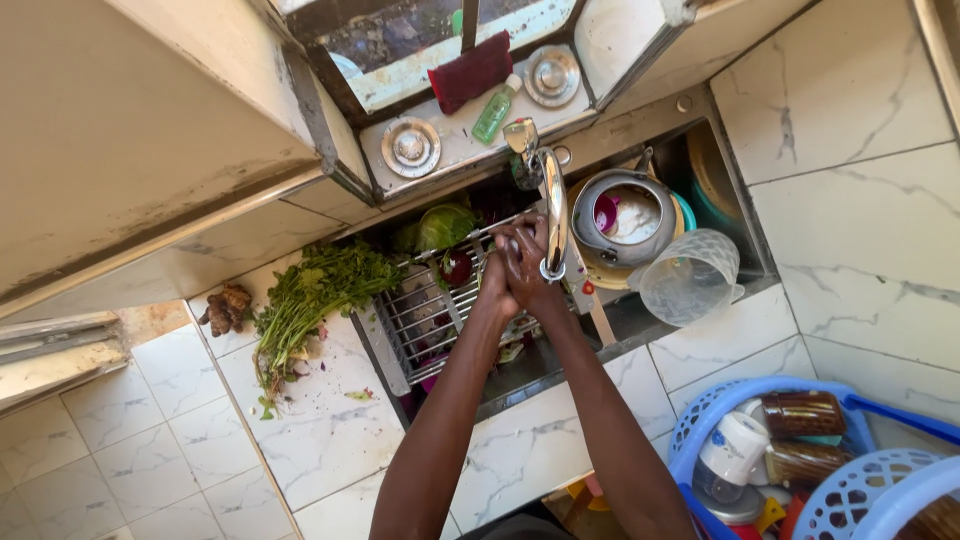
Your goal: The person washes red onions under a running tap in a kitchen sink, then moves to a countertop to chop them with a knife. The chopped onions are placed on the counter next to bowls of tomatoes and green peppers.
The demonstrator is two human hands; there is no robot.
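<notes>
Because the curved tap spout (553, 210) ends right over the sink (640, 320), both hands meet just beneath it — the left hand (497, 272) and right hand (530, 262) pressed together, fingers folded on each other, each grip closed on nothing but the other hand. Under them a wire rack (420, 315) spans the basin, letting a green cabbage (445, 225) drain, while a leafy herb bunch (310, 295) lies left on the marble tabletop (330, 440) — within reach.

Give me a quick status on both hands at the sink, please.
Left hand and right hand pressed together under the tap, holding nothing visible. Wire rack directly beneath. Clear jug and pot alongside, untouched.
</notes>
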